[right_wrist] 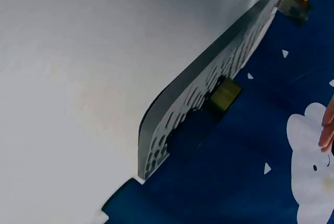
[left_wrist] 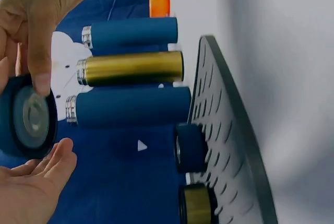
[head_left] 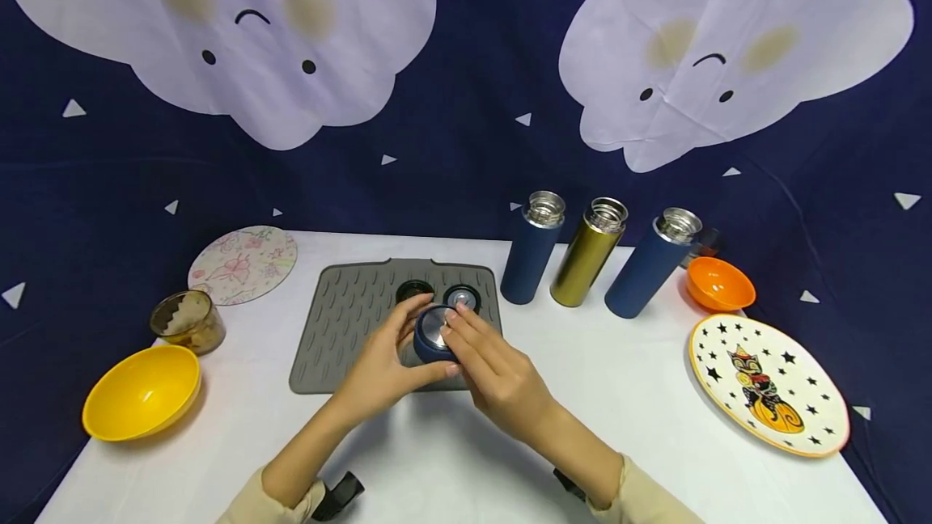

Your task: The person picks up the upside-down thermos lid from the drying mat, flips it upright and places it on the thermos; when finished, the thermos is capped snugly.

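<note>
Both hands are at a dark blue bottle lid (head_left: 434, 328) above the grey mat (head_left: 335, 330). Its steel top faces up in the head view; the left wrist view shows its pale underside. My left hand (head_left: 386, 370) curves round its left side, fingers behind and thumb in front. My right hand (head_left: 502, 374) lays its fingers over the top, with its thumb at the lower rim in the left wrist view. Behind them on the mat, opening up, are a blue lid (left_wrist: 190, 148) and a gold lid (left_wrist: 199, 204).
Two blue bottles (head_left: 533, 253) (head_left: 648, 269) and a gold bottle (head_left: 586, 257) stand lidless at the back right. An orange bowl (head_left: 719, 283) and a patterned plate (head_left: 728, 382) lie right. On the left are a yellow bowl (head_left: 141, 395), an amber glass (head_left: 196, 334) and a round mat (head_left: 243, 265).
</note>
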The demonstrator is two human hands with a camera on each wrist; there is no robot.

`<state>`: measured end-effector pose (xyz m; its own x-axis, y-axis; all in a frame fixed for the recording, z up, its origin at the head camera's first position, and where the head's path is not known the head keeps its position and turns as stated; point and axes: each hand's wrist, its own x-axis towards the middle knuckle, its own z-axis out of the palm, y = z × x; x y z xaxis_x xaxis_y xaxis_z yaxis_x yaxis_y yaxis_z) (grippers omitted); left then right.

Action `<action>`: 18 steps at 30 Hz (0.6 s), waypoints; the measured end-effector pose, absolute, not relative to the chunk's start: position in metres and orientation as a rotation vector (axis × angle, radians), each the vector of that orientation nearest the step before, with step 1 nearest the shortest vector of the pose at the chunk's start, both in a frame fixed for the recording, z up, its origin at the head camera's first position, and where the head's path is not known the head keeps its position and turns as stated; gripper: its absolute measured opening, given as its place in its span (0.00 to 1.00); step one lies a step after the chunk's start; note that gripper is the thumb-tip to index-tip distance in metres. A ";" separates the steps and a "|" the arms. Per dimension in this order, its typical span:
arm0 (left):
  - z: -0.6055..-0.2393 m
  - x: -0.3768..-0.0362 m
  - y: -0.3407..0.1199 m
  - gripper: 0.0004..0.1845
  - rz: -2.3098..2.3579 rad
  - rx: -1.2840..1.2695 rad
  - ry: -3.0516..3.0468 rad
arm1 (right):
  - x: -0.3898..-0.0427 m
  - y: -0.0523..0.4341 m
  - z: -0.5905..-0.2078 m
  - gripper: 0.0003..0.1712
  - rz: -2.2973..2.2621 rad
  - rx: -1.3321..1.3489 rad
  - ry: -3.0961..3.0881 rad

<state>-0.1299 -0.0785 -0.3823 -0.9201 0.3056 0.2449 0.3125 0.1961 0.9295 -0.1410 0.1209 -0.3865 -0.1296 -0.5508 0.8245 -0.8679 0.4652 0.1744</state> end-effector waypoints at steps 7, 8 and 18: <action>-0.390 -0.130 -0.062 0.40 -1.793 -0.620 -2.345 | -0.143 0.128 -0.390 0.18 0.331 1.241 -1.760; -0.392 -0.131 -0.061 0.39 -1.771 -0.608 -2.336 | -0.144 0.130 -0.391 0.19 0.355 1.246 -1.800; -0.361 -0.191 -0.045 0.40 -1.774 -0.500 -2.261 | -0.193 0.161 -0.385 0.56 1.073 0.479 -2.132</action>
